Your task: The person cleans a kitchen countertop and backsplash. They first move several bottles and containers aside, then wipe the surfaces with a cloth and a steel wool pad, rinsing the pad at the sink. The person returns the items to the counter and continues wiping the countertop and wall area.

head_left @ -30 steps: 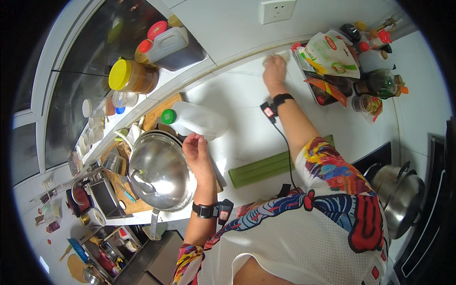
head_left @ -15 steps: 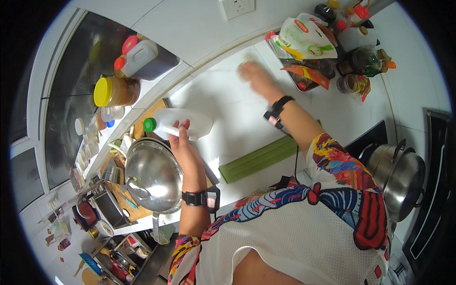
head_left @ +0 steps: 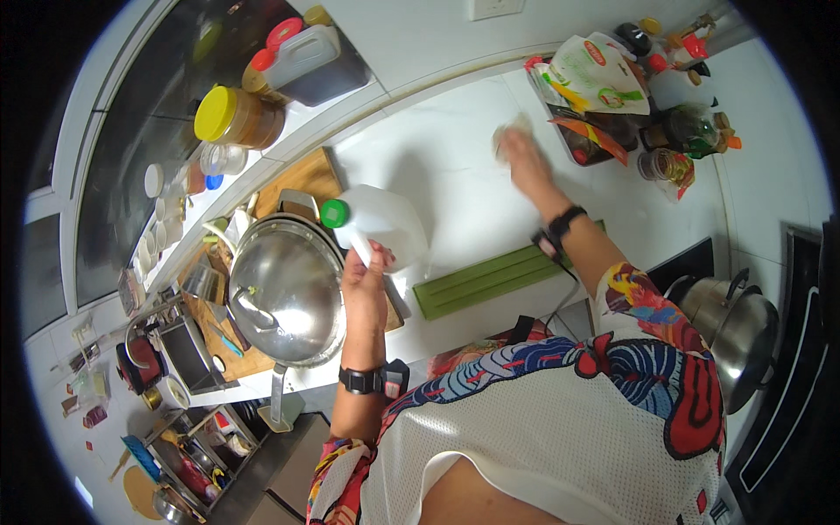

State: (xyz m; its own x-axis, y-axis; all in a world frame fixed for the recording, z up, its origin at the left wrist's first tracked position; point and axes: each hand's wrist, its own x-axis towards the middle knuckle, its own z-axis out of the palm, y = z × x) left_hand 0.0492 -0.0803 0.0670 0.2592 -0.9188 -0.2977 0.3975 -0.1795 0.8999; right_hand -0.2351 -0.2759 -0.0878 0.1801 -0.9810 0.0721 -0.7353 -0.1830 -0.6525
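Observation:
My left hand [head_left: 366,289] is closed round the handle of a translucent white plastic jug [head_left: 398,229] with a green cap [head_left: 334,213]. The jug is over the counter, just right of a lidded metal wok [head_left: 289,293]; whether its base touches the counter I cannot tell. At the back of the white counter [head_left: 464,131], my right hand [head_left: 530,175] presses a pale, crumpled cloth [head_left: 514,129] to the surface. Motion blurs the cloth and fingertips. A green ribbed mat or folded strip [head_left: 499,280] lies along the counter's near side.
At the far right stand a tray [head_left: 582,157] of food packets and several bottles [head_left: 687,131]. Jars and a large jug [head_left: 319,66] line the ledge at left. A wooden board [head_left: 306,179] lies behind the wok. Stacked steel pots [head_left: 731,328] stand at right.
My left hand has carried the jug rightward, away from the wok. The cloth under my right hand has shifted slightly over the counter toward the tray. The whole view has also shifted.

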